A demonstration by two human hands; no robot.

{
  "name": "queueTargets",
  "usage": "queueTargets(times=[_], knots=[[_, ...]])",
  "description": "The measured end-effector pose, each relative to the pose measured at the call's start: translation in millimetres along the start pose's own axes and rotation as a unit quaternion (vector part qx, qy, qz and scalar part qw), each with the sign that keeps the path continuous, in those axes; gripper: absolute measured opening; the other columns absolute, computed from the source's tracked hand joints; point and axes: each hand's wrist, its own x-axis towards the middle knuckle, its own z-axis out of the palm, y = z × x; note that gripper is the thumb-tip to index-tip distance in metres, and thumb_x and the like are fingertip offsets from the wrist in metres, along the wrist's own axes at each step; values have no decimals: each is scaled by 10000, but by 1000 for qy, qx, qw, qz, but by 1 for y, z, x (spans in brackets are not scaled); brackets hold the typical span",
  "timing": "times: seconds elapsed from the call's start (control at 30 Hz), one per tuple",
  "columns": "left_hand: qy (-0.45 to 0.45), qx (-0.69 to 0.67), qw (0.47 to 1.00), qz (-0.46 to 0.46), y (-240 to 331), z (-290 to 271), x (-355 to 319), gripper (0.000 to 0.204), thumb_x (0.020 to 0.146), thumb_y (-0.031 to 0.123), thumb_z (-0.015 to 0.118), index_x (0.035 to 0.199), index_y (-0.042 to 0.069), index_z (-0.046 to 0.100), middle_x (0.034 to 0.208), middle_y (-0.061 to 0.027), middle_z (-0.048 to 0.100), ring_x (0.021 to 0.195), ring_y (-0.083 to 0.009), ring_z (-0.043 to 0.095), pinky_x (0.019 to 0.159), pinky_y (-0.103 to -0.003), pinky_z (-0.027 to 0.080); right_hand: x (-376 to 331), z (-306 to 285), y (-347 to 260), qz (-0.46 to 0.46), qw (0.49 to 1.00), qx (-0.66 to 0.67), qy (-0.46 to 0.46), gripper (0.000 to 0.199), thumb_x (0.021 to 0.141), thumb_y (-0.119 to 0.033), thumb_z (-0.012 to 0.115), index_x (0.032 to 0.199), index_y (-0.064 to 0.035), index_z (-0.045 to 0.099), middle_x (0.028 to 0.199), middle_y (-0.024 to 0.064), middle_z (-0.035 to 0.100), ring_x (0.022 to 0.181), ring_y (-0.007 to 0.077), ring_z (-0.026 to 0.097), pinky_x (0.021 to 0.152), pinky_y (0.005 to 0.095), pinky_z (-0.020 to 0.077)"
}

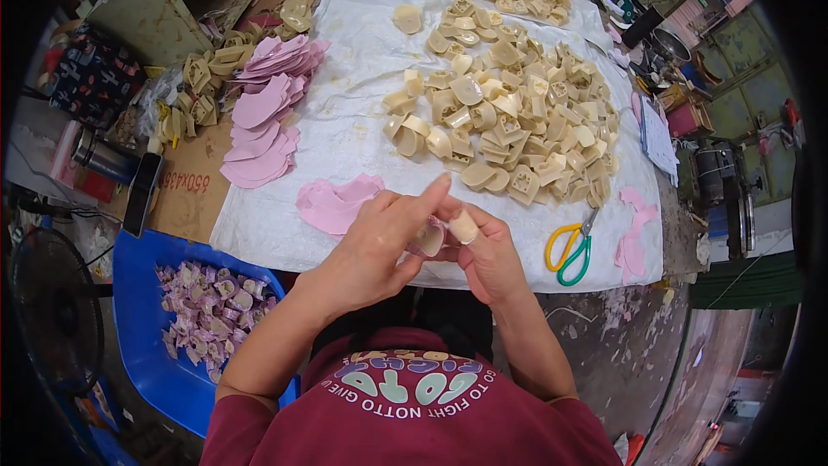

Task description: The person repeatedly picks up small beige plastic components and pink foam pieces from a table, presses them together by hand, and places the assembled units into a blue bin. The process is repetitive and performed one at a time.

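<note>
At the near edge of the white sheet, my two hands meet around one small shoe heel (428,239) with pink covering on it. My left hand (369,246) is closed on it from the left, its index finger stretched upward over the top. My right hand (488,252) grips it from the other side, with a pale wrap around the thumb. The fingers hide part of the heel. Just beyond my left hand lie cut pink pieces (332,204). A large heap of bare beige heels (539,112) spreads across the sheet farther off.
Scissors (570,250) with yellow and green handles lie right of my hands, near a pink scrap (636,237). Stacked pink pieces (263,125) sit on the sheet's left side. A blue bin (147,362) at lower left holds pink-covered heels. A fan (56,311) stands beyond it.
</note>
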Motion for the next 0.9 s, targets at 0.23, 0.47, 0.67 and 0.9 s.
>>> queueTargets(times=[0.23, 0.47, 0.67, 0.9], knots=[[-43, 89, 995, -31, 1, -12, -4, 751, 627, 17, 738, 1326, 27, 464, 943, -126, 549, 910, -308, 524, 809, -401, 428, -2, 3, -4, -20, 988, -154, -3, 234, 919, -125, 602, 1101, 9, 662, 947, 80, 684, 821, 131, 649, 744, 269, 548], [-23, 101, 995, -16, 5, -14, -8, 529, 604, 56, 759, 1103, 37, 584, 925, -120, 553, 894, -319, 544, 777, -397, 446, 5, -3, -2, -63, 967, -245, -11, 155, 894, -77, 630, 1002, 23, 680, 890, 45, 682, 793, 76, 606, 705, 223, 491], [-16, 48, 998, 38, -1, -12, -7, 497, 608, 48, 760, 1070, 38, 578, 899, -111, 529, 842, -306, 533, 719, -390, 424, 2, -6, -3, -16, 993, -105, -50, 132, 896, -114, 649, 973, -8, 652, 867, 34, 665, 793, 74, 604, 700, 236, 500], [55, 73, 996, 23, 0, -4, -5, 483, 592, 72, 789, 1035, 44, 599, 797, -96, 563, 707, -285, 564, 632, -380, 446, 3, 2, -6, -16, 999, -14, -28, 116, 913, -130, 633, 946, -20, 646, 859, 30, 654, 760, 77, 599, 685, 233, 496]])
